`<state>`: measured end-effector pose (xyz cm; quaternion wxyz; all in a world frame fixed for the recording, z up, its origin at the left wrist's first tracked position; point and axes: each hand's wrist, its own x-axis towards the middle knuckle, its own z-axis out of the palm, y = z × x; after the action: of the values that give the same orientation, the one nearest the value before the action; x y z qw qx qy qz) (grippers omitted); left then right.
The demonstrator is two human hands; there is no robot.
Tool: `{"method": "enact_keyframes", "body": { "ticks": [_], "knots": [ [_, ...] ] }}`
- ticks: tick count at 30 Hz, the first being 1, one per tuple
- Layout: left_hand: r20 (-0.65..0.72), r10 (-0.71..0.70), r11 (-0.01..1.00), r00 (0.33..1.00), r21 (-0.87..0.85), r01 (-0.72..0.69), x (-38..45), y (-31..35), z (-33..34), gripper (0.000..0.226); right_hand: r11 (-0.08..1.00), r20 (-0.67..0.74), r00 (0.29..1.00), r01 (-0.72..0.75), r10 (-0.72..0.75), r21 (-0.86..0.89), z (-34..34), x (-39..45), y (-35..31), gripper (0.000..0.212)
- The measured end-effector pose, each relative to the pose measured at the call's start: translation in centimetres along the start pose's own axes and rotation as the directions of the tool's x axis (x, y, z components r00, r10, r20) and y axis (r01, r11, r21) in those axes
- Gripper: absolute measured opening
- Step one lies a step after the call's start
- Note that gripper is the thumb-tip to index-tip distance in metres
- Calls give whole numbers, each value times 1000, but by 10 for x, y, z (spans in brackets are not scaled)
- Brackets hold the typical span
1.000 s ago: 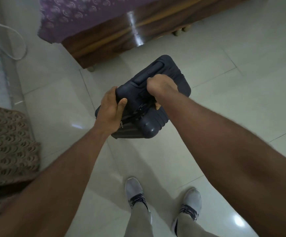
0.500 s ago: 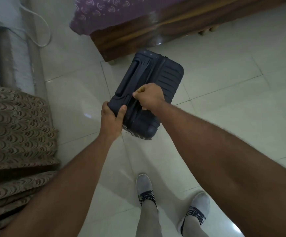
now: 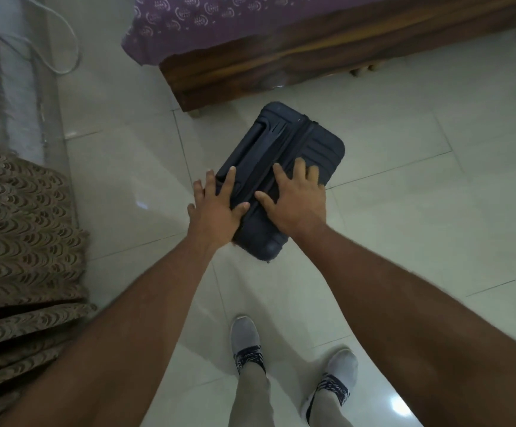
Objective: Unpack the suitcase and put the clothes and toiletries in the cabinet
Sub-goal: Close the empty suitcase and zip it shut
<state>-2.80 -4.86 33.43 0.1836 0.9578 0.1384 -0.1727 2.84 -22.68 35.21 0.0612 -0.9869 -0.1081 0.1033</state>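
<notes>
A person stands over a dark navy hard-shell suitcase (image 3: pixel 284 167) on the pale tiled floor (image 3: pixel 404 211), just in front of a wooden bed frame (image 3: pixel 250 72) draped with a purple patterned bedspread (image 3: pixel 219 20). The case is closed. The left hand (image 3: pixel 216 208) lies flat with fingers spread across the near left edge, beside the recessed handle; the right hand (image 3: pixel 296 198) presses down, fingers straight, on the ribbed shell. Neither hand grips anything. Grey shoes (image 3: pixel 245 340) show below, and a brown patterned fabric (image 3: pixel 19 241) lies at the left.
</notes>
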Motion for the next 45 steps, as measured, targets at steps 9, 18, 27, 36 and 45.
{"method": "enact_keyframes", "body": {
  "ticks": [9, 18, 27, 36, 45],
  "knots": [
    [-174, -183, 972, 968, 115, 204, 21, 20, -25, 69, 996, 89, 992, 87, -87, -5, -21, -24, -1, 55],
    [-33, -175, 984, 984, 32, 176, -24, 70, -3, 93, 981, 138, 987, -108, 86, 159, -32, -55, 31, 50],
    [142, 103, 980, 984, 153, -125, -18, 50, -7, 74, 832, 278, 959, -203, 61, 516, -8, -84, 10, 37],
    [-207, 214, 953, 955, -170, -250, -64, 50, 1, 31, -84, 690, 556, -748, 463, 659, -7, -92, 11, 52],
    [20, 23, 957, 1000, -291, -16, -87, 31, 7, 40, -353, 874, 471, -803, 119, 480, 8, -116, -30, 26]
  ]
}}
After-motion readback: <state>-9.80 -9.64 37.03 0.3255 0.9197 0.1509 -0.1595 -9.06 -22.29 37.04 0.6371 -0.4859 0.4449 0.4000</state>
